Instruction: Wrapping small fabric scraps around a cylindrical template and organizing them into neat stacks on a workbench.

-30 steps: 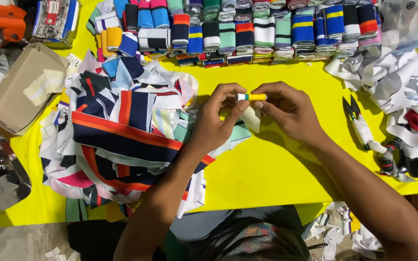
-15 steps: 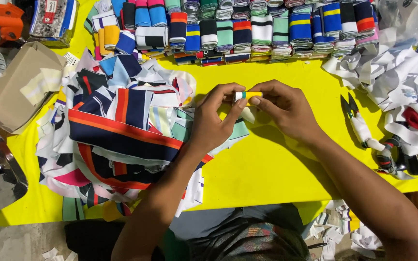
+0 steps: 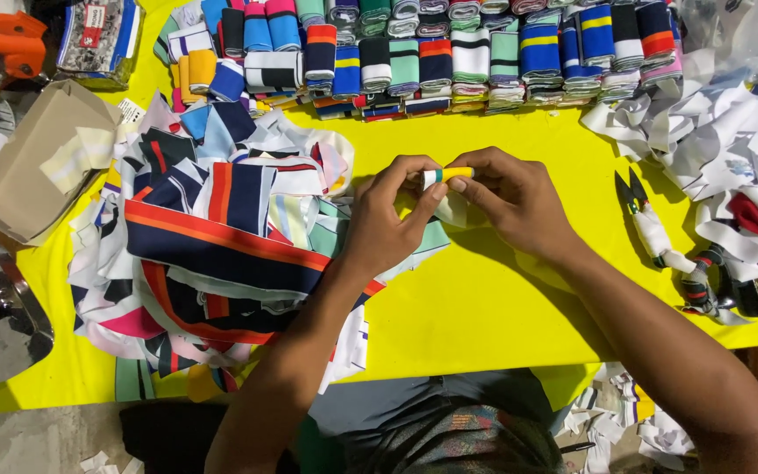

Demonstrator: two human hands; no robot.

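1. Hands are meeting over the middle of the yellow table in the head view, pretty much the only view going, so everything below is from that one.
2. Left hand is curling in, thumb and fingertips pinching the left end of a small rolled fabric strip, white and green at that end and yellow along the rest.
3. Right hand is gripping the yellow right end of the same roll, fingers bent tight around it, with a pale loose bit of cloth hanging just under the roll between the two hands.
4. That roll is sitting up off the table, roughly level, well apart from the rows at the far edge.
5. Left of the hands, a big messy pile of striped fabric pieces is lying on the table, navy, orange, white and mint, and the left forearm is crossing over its near right corner.
6. Along the far side, rows of neatly folded striped bands are lining up side by side.
7. Right of the hands, a pair of scissors with cloth-wrapped handles is lying flat, blades pointing far, just beside a heap of white scraps.
8. Far left, a brown cardboard box is resting at the table edge.
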